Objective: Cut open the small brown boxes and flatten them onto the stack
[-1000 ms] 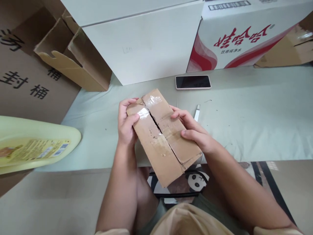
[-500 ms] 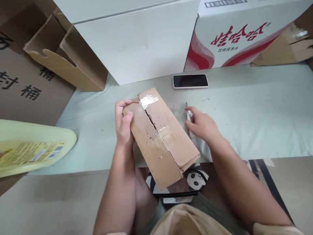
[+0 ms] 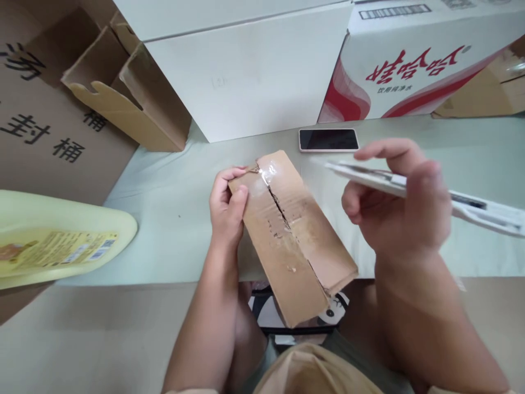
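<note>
My left hand (image 3: 227,210): fingers clamped on the far corner of a worn, taped cardboard box (image 3: 293,235), thumb on top; box tilted, its near end over my lap, its far end above the desk (image 3: 164,219). My right hand (image 3: 396,216): fingers closed round a white utility knife (image 3: 414,189), blurred, raised just right of the box, apart from it. Beyond: phone (image 3: 328,139) lying flat; white carton (image 3: 250,71); red-printed carton (image 3: 410,65). Left: yellow container (image 3: 61,241).
</note>
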Demonstrator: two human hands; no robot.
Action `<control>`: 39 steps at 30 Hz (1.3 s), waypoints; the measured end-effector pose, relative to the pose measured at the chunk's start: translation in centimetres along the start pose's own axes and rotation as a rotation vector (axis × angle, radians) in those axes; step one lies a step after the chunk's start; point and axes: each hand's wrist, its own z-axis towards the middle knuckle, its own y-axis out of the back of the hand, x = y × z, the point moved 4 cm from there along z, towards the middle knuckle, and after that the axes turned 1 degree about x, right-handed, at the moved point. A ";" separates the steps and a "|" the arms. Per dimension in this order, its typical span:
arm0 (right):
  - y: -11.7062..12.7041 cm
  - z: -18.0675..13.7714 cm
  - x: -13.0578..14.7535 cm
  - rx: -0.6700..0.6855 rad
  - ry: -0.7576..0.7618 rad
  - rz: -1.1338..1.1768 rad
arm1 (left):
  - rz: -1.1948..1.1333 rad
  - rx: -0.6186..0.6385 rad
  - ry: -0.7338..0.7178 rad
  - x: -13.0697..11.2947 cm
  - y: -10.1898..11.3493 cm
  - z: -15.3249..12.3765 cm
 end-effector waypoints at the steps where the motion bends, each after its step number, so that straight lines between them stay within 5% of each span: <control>1: -0.6 -0.3 0.6 0.009 0.006 -0.047 | -0.018 0.013 0.013 0.1 -0.1 -0.1; 8: -3.7 -1.3 2.0 0.213 0.033 -0.463 | -0.102 0.130 0.068 1.0 -0.9 -0.9; 15: -4.1 -1.0 1.7 0.230 0.063 -0.623 | -0.113 0.149 0.087 0.8 -1.1 -1.0; 39: -3.8 -1.3 1.1 0.152 0.039 -0.577 | -0.116 0.135 0.145 0.8 -1.1 -1.1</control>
